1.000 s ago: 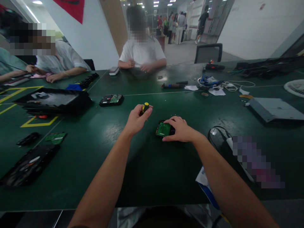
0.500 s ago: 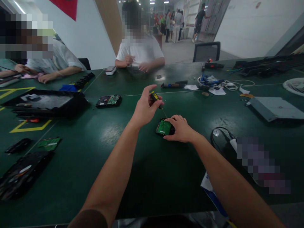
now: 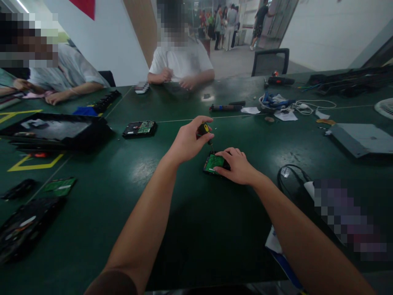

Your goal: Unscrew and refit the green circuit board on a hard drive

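My left hand (image 3: 190, 138) is closed around a black-and-yellow screwdriver (image 3: 204, 129). The shaft points down, its tip at the far edge of a hard drive (image 3: 208, 172) that lies flat on the table, green circuit board up. Whether the tip sits in a screw is too small to tell. From the right, my right hand (image 3: 238, 167) grips the drive, thumb on the board and index finger near the far edge. My palm and fingers hide the drive's right part.
A second hard drive (image 3: 139, 129) lies further back left, near a black tray (image 3: 92, 133). Closer at left are a loose green board (image 3: 60, 187) and a black drive-like part (image 3: 27, 225). To the right are a metal box (image 3: 362, 139) and cable (image 3: 281, 186). Two people sit opposite.
The screwdriver has gone from slanted to more upright, its tip nearer the drive's far left corner. My right thumb has moved from the drive's near edge onto the board.
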The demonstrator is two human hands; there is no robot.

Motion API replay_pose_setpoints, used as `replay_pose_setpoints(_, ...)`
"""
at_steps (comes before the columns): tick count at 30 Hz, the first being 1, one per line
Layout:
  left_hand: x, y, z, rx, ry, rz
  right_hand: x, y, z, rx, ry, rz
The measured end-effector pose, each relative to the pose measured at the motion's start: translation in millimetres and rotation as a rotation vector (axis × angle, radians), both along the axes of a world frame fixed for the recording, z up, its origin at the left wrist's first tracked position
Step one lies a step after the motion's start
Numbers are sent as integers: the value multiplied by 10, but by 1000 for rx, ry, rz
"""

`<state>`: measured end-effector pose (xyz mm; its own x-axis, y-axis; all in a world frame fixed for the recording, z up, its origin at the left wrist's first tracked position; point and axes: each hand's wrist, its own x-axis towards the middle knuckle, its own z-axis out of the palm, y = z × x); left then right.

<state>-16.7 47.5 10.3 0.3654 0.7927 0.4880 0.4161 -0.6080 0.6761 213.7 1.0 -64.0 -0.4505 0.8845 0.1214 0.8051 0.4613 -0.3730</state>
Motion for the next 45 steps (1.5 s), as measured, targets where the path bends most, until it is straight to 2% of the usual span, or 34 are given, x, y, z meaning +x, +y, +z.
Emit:
replay_pose_setpoints(5, -10, 56, -67, -1, -15, 25, 1, 9, 0, -12, -2, -11)
replay_pose_setpoints(14, 22, 58, -100, -1, -20, 17, 11, 17, 3, -29, 2, -12)
replay_pose_setpoints(25, 12, 54, -78, -6, -36, 19, 16, 42, -1, -46, 4, -12)
replay_pose_setpoints(35, 12, 52, -88, 16, -30, 7, -1, -28, 4, -53, 33, -82)
replay_pose_setpoints(45, 11, 67, -114, 16, -36, 13, 13, -24, -61, -54, 81, -108)
